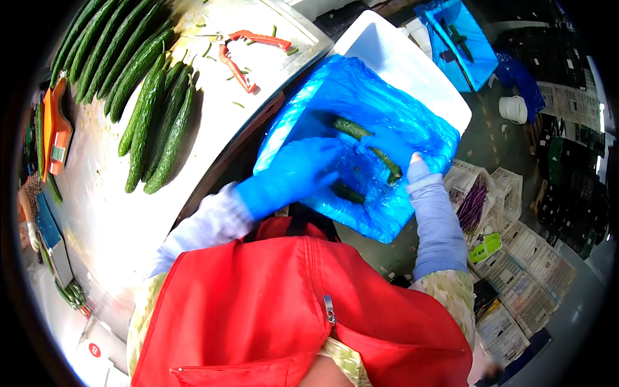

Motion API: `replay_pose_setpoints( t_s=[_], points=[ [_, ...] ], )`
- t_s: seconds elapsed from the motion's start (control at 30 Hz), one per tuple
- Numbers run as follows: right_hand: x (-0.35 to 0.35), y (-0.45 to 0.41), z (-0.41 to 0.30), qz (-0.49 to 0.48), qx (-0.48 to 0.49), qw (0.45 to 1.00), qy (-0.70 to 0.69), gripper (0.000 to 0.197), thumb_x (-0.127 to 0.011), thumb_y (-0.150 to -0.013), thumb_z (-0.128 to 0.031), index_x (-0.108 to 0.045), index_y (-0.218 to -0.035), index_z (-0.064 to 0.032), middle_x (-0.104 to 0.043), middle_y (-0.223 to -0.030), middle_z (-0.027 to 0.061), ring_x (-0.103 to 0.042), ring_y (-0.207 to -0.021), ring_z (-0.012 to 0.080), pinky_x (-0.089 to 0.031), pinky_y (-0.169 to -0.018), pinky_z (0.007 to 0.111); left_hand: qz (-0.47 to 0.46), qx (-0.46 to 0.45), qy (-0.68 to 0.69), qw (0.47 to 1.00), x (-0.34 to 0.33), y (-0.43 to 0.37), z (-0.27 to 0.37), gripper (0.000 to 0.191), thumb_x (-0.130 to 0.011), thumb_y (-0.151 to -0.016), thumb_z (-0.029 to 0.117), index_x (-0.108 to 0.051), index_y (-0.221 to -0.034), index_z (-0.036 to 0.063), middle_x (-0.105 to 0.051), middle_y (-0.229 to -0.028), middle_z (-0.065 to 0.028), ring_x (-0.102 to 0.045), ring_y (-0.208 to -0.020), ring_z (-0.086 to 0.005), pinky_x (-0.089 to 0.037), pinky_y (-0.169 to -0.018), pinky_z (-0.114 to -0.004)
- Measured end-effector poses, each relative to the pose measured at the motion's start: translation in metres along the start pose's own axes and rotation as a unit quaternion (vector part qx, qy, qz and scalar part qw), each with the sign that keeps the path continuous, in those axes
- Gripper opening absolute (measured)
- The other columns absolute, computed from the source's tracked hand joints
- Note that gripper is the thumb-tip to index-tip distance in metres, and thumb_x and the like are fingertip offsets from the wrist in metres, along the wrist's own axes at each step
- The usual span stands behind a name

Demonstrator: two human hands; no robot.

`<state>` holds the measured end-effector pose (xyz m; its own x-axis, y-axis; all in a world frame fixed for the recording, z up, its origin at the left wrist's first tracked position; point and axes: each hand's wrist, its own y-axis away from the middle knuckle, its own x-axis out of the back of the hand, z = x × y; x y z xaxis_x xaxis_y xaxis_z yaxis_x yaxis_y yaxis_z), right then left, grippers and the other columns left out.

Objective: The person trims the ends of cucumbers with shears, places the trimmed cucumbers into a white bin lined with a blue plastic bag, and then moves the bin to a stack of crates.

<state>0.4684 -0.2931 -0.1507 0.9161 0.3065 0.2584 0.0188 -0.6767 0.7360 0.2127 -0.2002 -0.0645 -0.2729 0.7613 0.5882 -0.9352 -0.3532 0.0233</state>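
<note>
A white crate (382,46) lined with a blue plastic bag (387,106) is in front of me. My right hand (390,145), in a blue glove, grips a dark green cucumber (352,127) inside it; the fingers cross over its middle. Lower down in the bag, another cucumber (349,193) shows partly, below the fingers of my left hand (309,162). That left hand, gloved in blue and slightly blurred, reaches over the bag's near-left side with its fingers apart and nothing visible in them.
On the metal table (116,227) at left are rows of cucumbers (140,53), red-handled shears (237,58) and an orange scale (59,133). A blue-lined bin (464,43) stands beyond the crate. Plastic crates (512,271) and purple vegetables (473,205) lie on the right. Another person's gloved hand (34,237) appears far left.
</note>
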Motion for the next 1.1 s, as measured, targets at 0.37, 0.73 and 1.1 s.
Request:
replay_pose_setpoints(
  t_s=[0.37, 0.73, 1.1],
  points=[
    [0.055, 0.159, -0.043, -0.040, -0.112, 0.954, -0.274, 0.036, -0.057, -0.083, -0.030, -0.060, -0.101, 0.0013, -0.061, -0.081, 0.0090, -0.060, -0.069, 0.0165, -0.049, -0.064, 0.028, -0.117, 0.070, 0.070, 0.988, -0.083, -0.031, -0.032, 0.036, -0.062, -0.080, 0.031, -0.062, -0.106, 0.0057, -0.062, -0.099, -0.0183, -0.060, -0.091, -0.0340, -0.048, -0.081, -0.040],
    [-0.042, 0.154, -0.062, -0.004, 0.060, 0.897, -0.438, 0.055, -0.056, -0.084, -0.046, -0.050, -0.111, 0.0015, -0.061, -0.084, 0.0108, -0.059, -0.071, 0.0167, -0.049, -0.063, 0.028, 0.106, 0.148, 0.496, 0.849, -0.028, -0.014, 0.043, 0.036, -0.068, -0.082, 0.017, -0.053, -0.110, 0.0021, -0.054, -0.100, -0.0030, -0.050, -0.092, -0.0104, -0.043, -0.083, -0.026],
    [-0.108, 0.076, -0.176, -0.042, 0.327, 0.902, -0.278, 0.044, -0.053, -0.093, -0.022, -0.046, -0.127, 0.0032, -0.058, -0.104, 0.0063, -0.053, -0.094, 0.0119, -0.041, -0.087, 0.026, 0.321, 0.160, 0.525, 0.772, 0.112, 0.056, 0.034, 0.069, -0.066, -0.079, 0.005, -0.029, -0.137, 0.0031, -0.045, -0.124, -0.0119, -0.051, -0.108, -0.0203, -0.042, -0.092, -0.032]
  ],
)
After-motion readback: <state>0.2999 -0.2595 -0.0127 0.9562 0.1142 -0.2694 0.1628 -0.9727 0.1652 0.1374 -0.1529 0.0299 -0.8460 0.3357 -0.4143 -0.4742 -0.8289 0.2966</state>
